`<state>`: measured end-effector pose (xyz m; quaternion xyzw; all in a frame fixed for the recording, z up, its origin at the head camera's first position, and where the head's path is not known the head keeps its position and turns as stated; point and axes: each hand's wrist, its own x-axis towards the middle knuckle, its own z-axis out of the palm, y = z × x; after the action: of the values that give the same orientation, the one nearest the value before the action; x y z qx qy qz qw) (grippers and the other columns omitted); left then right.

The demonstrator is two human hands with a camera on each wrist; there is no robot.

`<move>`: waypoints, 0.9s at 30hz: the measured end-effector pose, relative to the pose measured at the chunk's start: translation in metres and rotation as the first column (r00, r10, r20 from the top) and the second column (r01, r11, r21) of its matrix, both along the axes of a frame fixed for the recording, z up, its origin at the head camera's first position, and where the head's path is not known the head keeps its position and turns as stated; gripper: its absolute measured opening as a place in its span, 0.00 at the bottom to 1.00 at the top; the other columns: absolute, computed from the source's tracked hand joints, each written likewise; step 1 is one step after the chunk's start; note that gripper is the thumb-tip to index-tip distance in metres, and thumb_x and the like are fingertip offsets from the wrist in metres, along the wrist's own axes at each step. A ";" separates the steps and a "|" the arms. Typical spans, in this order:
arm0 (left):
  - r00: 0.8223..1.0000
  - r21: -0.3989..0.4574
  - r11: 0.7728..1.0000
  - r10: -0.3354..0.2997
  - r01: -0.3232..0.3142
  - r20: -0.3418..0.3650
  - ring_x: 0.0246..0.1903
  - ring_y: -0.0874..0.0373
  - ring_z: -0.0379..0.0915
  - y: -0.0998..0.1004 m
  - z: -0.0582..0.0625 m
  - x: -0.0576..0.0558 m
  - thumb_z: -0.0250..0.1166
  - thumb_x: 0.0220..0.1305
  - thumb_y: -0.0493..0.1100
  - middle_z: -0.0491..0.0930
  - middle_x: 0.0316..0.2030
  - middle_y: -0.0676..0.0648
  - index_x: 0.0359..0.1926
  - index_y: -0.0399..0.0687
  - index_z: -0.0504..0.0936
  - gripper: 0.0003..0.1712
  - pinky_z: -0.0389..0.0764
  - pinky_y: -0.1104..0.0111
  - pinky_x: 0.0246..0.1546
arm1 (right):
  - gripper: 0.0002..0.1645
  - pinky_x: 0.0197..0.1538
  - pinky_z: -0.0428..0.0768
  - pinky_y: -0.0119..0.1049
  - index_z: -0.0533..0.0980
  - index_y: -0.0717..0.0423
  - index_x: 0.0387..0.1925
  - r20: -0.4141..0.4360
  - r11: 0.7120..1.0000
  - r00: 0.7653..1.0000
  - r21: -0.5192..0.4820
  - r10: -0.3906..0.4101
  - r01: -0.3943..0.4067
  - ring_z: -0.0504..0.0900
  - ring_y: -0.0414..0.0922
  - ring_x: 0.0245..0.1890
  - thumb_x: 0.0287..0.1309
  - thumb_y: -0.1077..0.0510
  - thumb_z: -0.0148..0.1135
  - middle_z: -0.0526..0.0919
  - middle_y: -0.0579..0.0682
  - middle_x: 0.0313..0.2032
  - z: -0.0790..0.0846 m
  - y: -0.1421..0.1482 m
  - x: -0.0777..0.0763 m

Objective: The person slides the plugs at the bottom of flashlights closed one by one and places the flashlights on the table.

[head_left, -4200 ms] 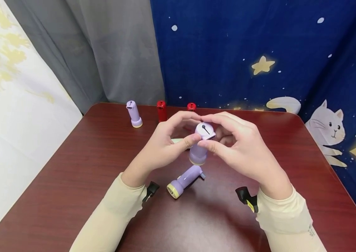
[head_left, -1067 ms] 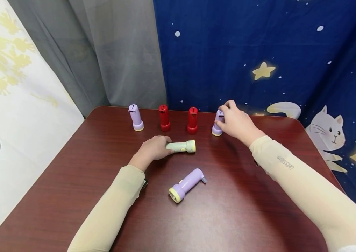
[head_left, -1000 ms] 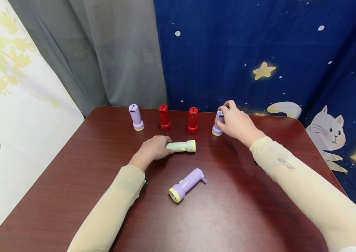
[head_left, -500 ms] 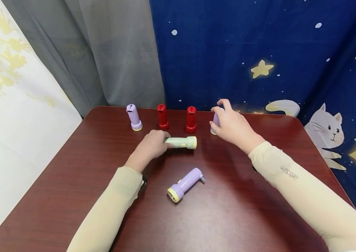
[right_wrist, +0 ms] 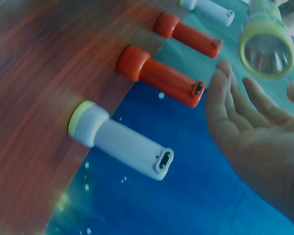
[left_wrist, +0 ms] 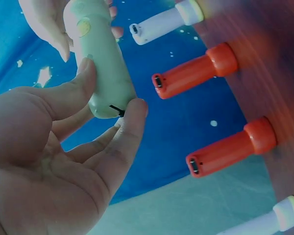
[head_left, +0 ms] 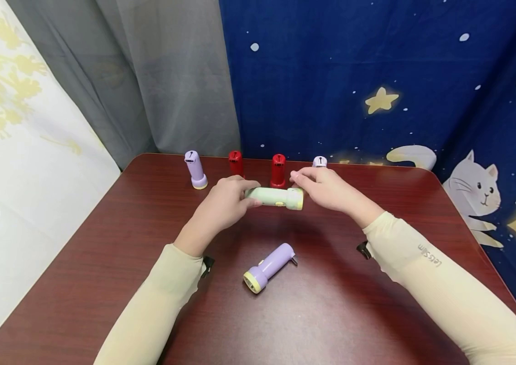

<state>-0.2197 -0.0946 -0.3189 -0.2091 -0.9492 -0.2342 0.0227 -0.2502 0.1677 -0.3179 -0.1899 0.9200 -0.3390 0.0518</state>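
A pale green flashlight (head_left: 270,196) with a yellow-rimmed head is held level above the table by my left hand (head_left: 222,207). In the left wrist view, thumb and fingers (left_wrist: 132,115) grip its tail end, beside a small black slot. My right hand (head_left: 333,191) is just beside the flashlight's head, its fingers loosely bent. From the right wrist view, that hand holds nothing, and the lens (right_wrist: 268,54) faces it. A purple flashlight (head_left: 276,261) lies below the hands on the table, a metal plug folded out at its tail.
Along the back of the dark red-brown table (head_left: 103,284), a row of flashlights stands head down: one purple (head_left: 195,170) at left, two red ones (head_left: 236,163) (head_left: 278,170), and another purple one (head_left: 320,161) partly behind my right hand. Curtains (head_left: 303,76) hang behind.
Over the last seconds, the right hand has set a purple flashlight upright at the row's right end, let go and come back toward the middle. My left hand has lifted the green flashlight off the table.
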 end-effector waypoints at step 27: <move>0.989 0.562 0.827 0.108 -0.032 -0.103 0.44 0.53 0.88 0.014 0.041 0.020 0.74 0.69 0.45 0.83 0.52 0.45 0.71 0.49 0.76 0.32 0.90 0.62 0.46 | 0.28 0.46 0.79 0.42 0.75 0.49 0.66 -0.063 0.980 0.994 -0.182 -0.093 0.080 0.82 0.50 0.45 0.71 0.44 0.68 0.85 0.53 0.52 0.020 -0.019 0.061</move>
<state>-0.1997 -0.0801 -0.2783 -0.1730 -0.8428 -0.4860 0.1533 -0.1895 0.1482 -0.2983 -0.1654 0.8945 -0.4152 -0.0129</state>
